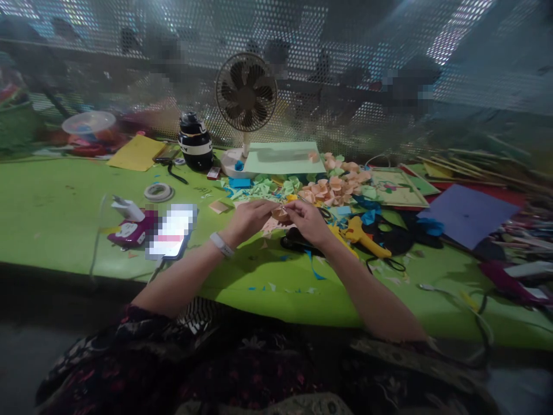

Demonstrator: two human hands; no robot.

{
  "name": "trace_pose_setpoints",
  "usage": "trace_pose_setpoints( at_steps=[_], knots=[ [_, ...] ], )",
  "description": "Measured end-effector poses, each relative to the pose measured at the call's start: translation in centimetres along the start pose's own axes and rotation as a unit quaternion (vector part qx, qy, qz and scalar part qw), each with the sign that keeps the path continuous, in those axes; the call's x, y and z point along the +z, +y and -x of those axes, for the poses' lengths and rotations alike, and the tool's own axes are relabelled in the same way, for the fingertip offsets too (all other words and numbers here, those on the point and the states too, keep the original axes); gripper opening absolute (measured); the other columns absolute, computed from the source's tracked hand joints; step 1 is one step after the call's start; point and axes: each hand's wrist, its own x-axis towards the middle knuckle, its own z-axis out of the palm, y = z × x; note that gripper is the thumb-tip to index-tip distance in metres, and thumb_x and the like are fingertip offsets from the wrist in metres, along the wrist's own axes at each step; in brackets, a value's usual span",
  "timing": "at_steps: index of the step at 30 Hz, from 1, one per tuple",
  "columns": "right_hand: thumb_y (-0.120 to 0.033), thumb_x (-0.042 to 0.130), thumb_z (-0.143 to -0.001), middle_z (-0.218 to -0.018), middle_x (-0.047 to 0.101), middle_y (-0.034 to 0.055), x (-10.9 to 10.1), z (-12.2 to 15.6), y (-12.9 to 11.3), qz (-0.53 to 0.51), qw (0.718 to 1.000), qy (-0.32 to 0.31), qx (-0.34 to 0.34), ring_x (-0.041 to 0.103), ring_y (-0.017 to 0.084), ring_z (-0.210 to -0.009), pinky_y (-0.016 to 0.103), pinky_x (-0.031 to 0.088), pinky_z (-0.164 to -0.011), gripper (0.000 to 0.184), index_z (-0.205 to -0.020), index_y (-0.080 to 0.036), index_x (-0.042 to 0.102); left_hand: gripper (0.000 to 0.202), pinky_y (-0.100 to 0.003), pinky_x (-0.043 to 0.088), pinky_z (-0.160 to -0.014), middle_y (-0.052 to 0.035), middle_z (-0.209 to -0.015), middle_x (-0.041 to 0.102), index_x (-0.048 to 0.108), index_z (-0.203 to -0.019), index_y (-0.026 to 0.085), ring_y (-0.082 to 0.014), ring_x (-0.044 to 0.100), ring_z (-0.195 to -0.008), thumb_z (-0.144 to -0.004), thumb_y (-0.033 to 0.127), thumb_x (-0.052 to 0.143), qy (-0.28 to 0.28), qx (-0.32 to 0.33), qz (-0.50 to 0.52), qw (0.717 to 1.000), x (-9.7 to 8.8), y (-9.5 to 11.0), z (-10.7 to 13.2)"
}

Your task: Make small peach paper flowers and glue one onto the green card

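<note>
Both hands meet over the middle of the green table [242,294]. My left hand [254,218] and my right hand [306,218] are closed at the fingertips on a small peach paper piece [280,214], which looks like a folded paper flower. Its exact shape is partly hidden by the fingers. Just beyond them lies a pile of peach paper flowers [332,187], with light green paper pieces [270,187] to its left. A yellow glue gun [365,237] rests to the right of my right hand. Black-handled scissors [298,239] appear to lie under my right wrist.
At the back stand a fan [246,92] and a black bottle [195,147]. A lit phone [171,231], a purple case [132,229] and a tape roll [159,192] lie left. A purple sheet [469,214] and cables [458,297] are on the right. A mesh screen [302,69] rises behind.
</note>
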Motion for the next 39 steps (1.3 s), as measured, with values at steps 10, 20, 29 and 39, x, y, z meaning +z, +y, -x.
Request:
trace_pose_setpoints(
  at_steps=[10, 20, 29, 39],
  knots=[
    [-0.054, 0.074, -0.073, -0.078, 0.070, 0.0008, 0.4, -0.2, 0.9, -0.050, 0.996, 0.068, -0.007, 0.070, 0.017, -0.071, 0.036, 0.061, -0.076, 0.037, -0.084, -0.022, 0.059, 0.071, -0.050, 0.047, -0.113, -0.0149, -0.145, 0.057, 0.037, -0.153, 0.023, -0.0271, 0.056, -0.133, -0.086, 0.005, 0.049, -0.016, -0.005, 0.138, 0.990, 3.0, 0.5, 1.3],
    [-0.049, 0.076, -0.074, -0.076, 0.073, 0.0012, 0.3, -0.2, 0.9, -0.055, 0.998, 0.036, 0.005, 0.072, 0.018, -0.071, 0.037, 0.062, -0.077, 0.035, -0.087, -0.020, 0.060, 0.053, -0.043, 0.053, -0.106, -0.0124, -0.135, 0.066, 0.058, -0.139, 0.018, -0.0262, 0.065, -0.121, -0.086, 0.017, 0.058, -0.006, -0.063, 0.246, 0.967, 1.2, 1.0, 0.4],
    [-0.035, 0.073, -0.071, -0.071, 0.072, 0.0016, 0.1, -0.4, 1.0, -0.049, 0.996, 0.062, 0.047, 0.074, 0.022, -0.069, 0.041, 0.063, -0.074, 0.020, -0.081, -0.022, 0.063, 0.057, -0.046, 0.052, -0.105, -0.0175, -0.147, 0.055, 0.041, -0.150, 0.019, -0.0275, 0.059, -0.131, -0.095, 0.025, 0.051, -0.081, -0.040, 0.086, 0.992, 2.9, 0.8, 0.4],
    [-0.037, 0.077, -0.069, -0.073, 0.073, 0.0013, 0.0, -0.4, 0.4, -0.038, 0.993, 0.090, 0.063, 0.073, 0.020, -0.070, 0.036, 0.063, -0.071, 0.024, -0.081, -0.020, 0.065, 0.054, -0.050, 0.048, -0.108, -0.0189, -0.144, 0.056, 0.047, -0.145, 0.016, -0.0296, 0.058, -0.130, -0.093, 0.027, 0.052, -0.055, -0.088, 0.239, 0.965, 1.5, 0.6, 0.1]
  ],
)
